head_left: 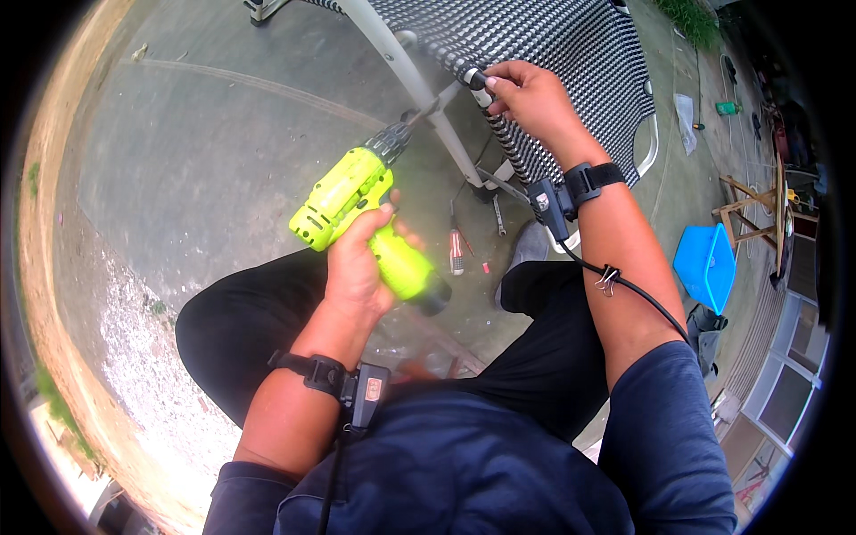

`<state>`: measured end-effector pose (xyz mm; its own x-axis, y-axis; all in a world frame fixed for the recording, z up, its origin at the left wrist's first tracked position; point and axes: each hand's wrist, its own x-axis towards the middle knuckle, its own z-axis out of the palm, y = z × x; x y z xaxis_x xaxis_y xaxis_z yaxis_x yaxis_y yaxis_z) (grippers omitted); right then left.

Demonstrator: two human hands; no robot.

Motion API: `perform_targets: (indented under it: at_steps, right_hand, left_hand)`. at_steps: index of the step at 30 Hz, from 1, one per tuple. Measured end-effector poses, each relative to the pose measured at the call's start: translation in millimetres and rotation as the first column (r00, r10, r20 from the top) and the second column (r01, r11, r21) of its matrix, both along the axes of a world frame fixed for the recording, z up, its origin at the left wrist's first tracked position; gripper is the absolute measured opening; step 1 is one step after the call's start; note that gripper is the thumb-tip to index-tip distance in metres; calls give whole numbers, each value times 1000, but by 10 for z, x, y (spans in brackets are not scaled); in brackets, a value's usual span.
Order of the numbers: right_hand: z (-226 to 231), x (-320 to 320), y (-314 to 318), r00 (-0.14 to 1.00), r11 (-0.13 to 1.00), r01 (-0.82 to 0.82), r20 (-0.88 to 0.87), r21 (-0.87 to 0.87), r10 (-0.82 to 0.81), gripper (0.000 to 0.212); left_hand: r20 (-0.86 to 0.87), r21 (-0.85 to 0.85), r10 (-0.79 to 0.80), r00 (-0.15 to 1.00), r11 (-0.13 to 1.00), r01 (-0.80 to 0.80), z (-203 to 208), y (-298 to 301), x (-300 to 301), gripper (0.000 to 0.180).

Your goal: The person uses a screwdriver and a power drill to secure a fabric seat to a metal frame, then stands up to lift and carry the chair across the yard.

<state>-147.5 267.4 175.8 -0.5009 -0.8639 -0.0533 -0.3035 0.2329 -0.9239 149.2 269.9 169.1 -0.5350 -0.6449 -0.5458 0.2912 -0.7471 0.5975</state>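
My left hand (355,259) is wrapped around the grip of a lime-green cordless drill (343,196). The drill points up and to the right. Its black chuck (389,143) and bit end close to the grey-white metal tube frame (401,67) of a folding chair or lounger. Whether the bit touches the tube I cannot tell. With thumb and fingers, my right hand (535,102) pinches a black end piece (477,80) on a short frame tube, beside the black-and-white woven seat fabric (562,53). The fingers partly hide that piece.
On the concrete floor (232,116) between my legs lie a red-handled screwdriver (456,254), a wrench (499,217) and a small red piece (486,267). A blue plastic bin (704,267) and a wooden stand (749,214) are at the right. Cables run from both my wrist straps.
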Motion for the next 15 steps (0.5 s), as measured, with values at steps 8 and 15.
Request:
perform_targets:
  at_steps: [8, 15]
  right_hand:
    - [13, 52, -14, 1000, 1000, -2, -17, 20, 2, 28]
    - [-23, 50, -19, 1000, 999, -21, 7, 33, 21, 29]
  left_hand:
    - [-9, 15, 8, 1000, 1000, -8, -82, -7, 24, 30]
    - [-2, 16, 4, 1000, 1000, -4, -127, -4, -4, 29]
